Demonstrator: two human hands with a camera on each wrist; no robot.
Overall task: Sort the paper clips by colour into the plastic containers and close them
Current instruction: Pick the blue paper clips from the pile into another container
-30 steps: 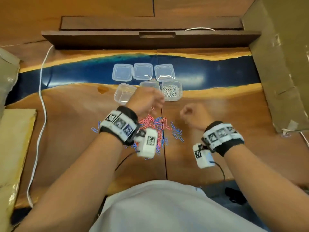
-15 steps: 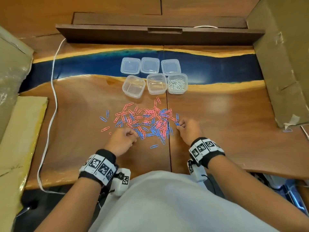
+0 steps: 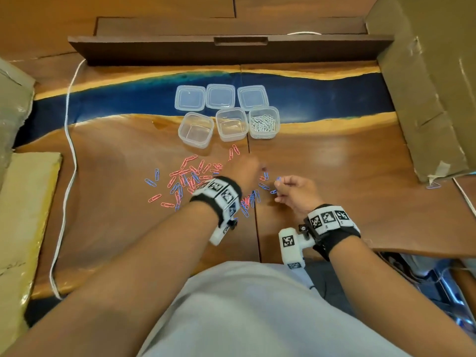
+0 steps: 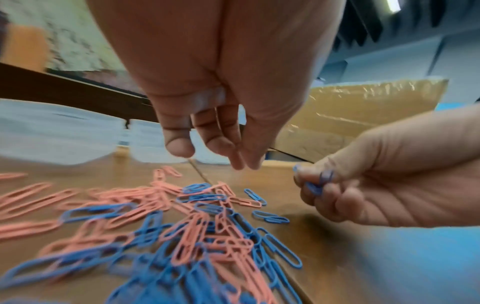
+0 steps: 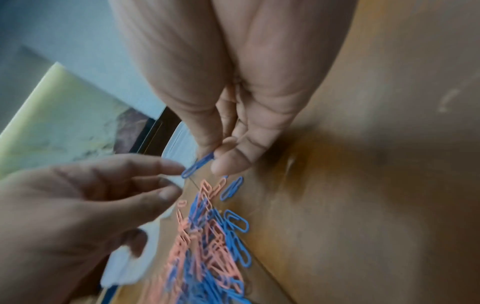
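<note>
Left hand [image 3: 244, 173] loose-fingered; right hand [image 3: 296, 193] in a pinch.

A white cable [image 3: 67, 130] (left side) lies beside cardboard box [image 3: 432, 81].

Looking steeply down from head height across the whole table [image 3: 334, 161]. Peering from each wrist along the palm, very close to the fingers, just above the wood. Sharing, across all three views, the paper clips [image 4: 197, 230] and both hands.

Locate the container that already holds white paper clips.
In the head view the container with white paper clips stands rightmost in the near row of three open containers, just behind the pink and blue clip pile, with a lid behind it.
</note>
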